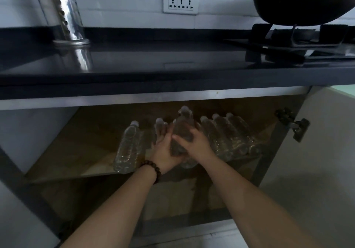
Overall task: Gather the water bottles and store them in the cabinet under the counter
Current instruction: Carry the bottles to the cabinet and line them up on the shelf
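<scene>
Water bottle [182, 132], held over the cabinet shelf [76, 163], caps pointing to 12 o'clock; left hand [163, 151] and right hand [194, 146] clasped around it from both sides; placing step, apparently; next, lower it into the gap between the stored bottles [228, 138] at 3 o'clock and the lone bottle [127, 147] at 9; open shelf remains leftward; counter edge [172, 88] overhangs closely.

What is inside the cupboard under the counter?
Water bottles lie on the cupboard shelf. The left hand and right hand hold one more bottle there. The hands cover part of the row, and the lower shelf is too dark to see.
</scene>
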Action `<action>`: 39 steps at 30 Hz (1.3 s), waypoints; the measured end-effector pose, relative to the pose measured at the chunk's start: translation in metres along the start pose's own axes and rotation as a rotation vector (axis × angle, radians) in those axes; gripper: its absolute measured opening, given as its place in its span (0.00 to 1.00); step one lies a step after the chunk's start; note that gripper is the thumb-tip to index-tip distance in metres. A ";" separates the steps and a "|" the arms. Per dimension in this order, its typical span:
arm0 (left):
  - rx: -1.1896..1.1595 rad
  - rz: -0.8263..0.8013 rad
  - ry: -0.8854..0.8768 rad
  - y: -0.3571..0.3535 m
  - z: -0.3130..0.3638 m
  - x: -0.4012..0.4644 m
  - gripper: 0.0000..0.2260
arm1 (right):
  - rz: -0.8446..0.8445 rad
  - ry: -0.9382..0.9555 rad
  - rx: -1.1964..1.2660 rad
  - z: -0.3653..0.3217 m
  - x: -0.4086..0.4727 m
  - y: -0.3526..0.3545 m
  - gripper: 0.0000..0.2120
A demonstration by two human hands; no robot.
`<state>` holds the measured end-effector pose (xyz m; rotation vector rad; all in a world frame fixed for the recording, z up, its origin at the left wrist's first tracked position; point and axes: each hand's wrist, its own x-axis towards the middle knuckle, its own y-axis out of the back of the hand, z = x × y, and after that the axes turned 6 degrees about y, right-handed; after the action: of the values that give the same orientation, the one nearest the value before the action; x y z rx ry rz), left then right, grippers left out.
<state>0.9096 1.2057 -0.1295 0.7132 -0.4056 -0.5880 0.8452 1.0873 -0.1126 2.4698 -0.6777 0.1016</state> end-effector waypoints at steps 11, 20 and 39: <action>0.388 0.008 0.542 0.074 -0.069 -0.027 0.30 | 0.120 -0.035 -0.211 -0.006 -0.006 0.014 0.19; 0.209 0.011 0.570 0.081 -0.077 -0.035 0.36 | 0.153 -0.040 -0.394 0.039 -0.028 0.109 0.23; -0.325 0.216 0.131 -0.059 0.109 -0.007 0.25 | 0.145 -0.119 -0.535 0.077 -0.024 0.151 0.30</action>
<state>0.8250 1.1212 -0.0966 0.3872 -0.2529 -0.3883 0.7442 0.9489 -0.1054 1.9243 -0.8129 -0.1551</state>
